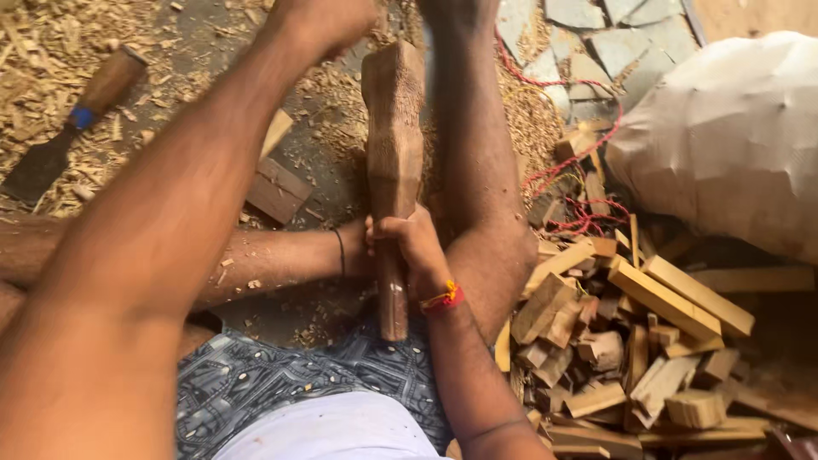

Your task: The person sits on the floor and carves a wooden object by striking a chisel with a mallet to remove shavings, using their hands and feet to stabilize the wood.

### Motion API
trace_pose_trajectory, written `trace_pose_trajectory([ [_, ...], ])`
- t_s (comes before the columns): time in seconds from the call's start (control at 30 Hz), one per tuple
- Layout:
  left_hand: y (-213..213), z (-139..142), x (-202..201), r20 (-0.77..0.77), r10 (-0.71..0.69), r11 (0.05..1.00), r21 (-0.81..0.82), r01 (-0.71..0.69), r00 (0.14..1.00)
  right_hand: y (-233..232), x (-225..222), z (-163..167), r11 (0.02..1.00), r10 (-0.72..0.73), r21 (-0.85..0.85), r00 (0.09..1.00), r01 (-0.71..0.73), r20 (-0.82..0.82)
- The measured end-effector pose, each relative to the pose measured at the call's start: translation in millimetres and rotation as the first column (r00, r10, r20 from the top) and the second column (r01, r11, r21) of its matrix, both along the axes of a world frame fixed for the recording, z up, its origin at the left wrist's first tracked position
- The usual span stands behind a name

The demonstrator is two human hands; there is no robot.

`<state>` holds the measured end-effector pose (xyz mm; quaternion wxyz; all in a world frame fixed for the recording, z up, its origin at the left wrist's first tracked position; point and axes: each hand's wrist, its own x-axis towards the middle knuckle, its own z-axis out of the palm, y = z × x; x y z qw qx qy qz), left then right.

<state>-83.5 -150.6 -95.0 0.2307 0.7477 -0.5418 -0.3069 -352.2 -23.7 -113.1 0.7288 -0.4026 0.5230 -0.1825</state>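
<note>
A long carved wooden piece (394, 145), broad at the top and narrowing to a handle-like end at the bottom, lies lengthwise between my two bare legs. My right hand (413, 247), with a red thread at its wrist, is closed around the narrow lower part. My left hand (360, 249) reaches in from the left under my raised left leg, a black thread on the wrist. It is mostly hidden behind the wood, but its fingers press against the same narrow section. Both of my feet are near the top end of the piece, at the upper frame edge.
A chisel (72, 128) with a wooden handle and blue band lies on shavings at upper left. A flat wood block (277, 192) sits left of the piece. A pile of wood offcuts (622, 341), red string (579, 192) and a pale sack (724, 136) fill the right side.
</note>
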Motion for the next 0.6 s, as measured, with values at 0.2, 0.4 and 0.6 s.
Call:
trace_pose_trajectory([
  [0.2, 105.8, 49.3, 0.4, -0.164, 0.048, 0.620, -0.769, -0.158, 0.985, 3.2, 12.0, 1.7, 0.997, 0.075, -0.034, 0.997, -0.076, -0.012],
  [0.4, 167.2, 108.7, 50.1, -0.269, -0.075, 0.594, -0.786, -0.174, 0.960, 8.1, 24.2, 10.6, 0.989, 0.123, -0.074, 0.990, -0.128, -0.073],
  [0.6, 173.2, 82.2, 56.8, -0.665, -0.251, 0.660, -0.649, -0.377, 0.704, 8.0, 27.9, 10.6, 0.988, 0.120, -0.082, 0.982, -0.132, -0.143],
])
